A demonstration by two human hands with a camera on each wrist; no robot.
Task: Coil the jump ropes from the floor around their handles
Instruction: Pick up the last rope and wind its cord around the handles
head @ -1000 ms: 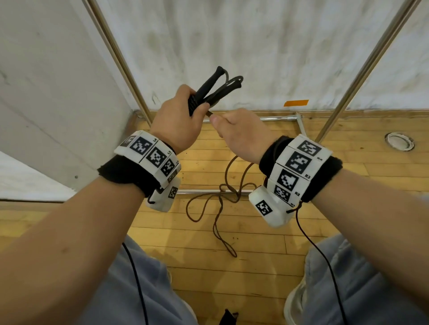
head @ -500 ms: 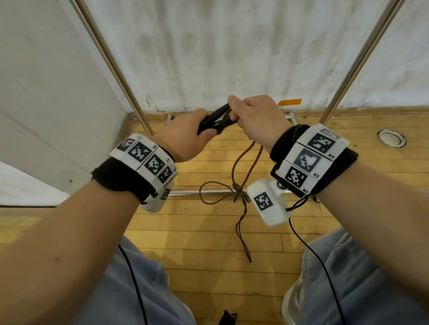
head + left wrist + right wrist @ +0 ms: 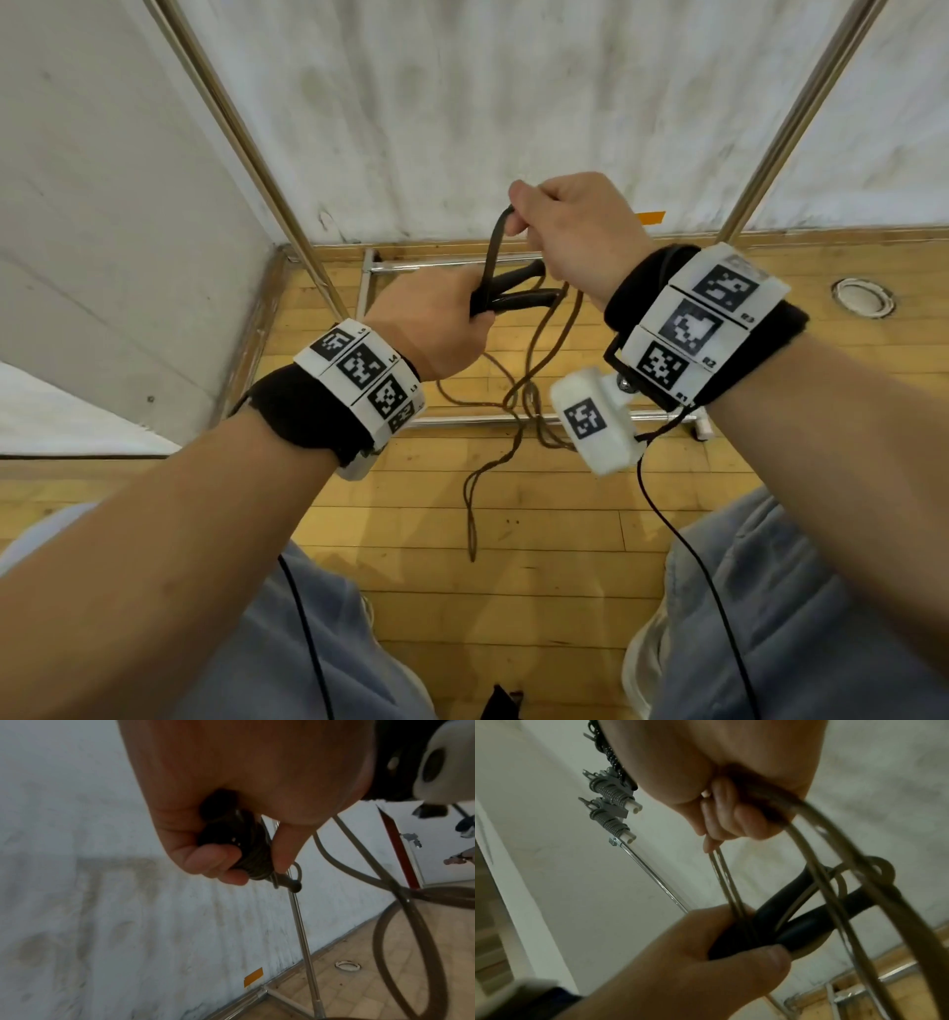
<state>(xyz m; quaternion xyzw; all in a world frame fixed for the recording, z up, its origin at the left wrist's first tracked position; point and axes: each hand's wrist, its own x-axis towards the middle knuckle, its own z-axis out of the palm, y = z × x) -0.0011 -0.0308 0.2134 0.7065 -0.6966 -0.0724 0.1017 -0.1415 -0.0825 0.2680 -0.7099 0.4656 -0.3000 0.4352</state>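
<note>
Gripping both black handles [image 3: 518, 293] together in our left hand [image 3: 436, 329], we lift a doubled strand of the brown rope [image 3: 495, 241] in our right hand's [image 3: 570, 231] closed fingers; the slack trails onto the wooden floor [image 3: 539, 519].

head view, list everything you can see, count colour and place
jump rope handles: two, black, side by side in the left hand
rope: one, brown, doubled, from the right hand down in loose loops to the floor
metal frame: one, silver, poles leaning at the wall, bars on the floor
orange tape: one strip, low on the white wall
floor fitting: one, round, pale, in the wood floor at right
wrist bands: two, black with white marker tags
left hand: grips the handles
right hand: raised, grips the rope
</note>
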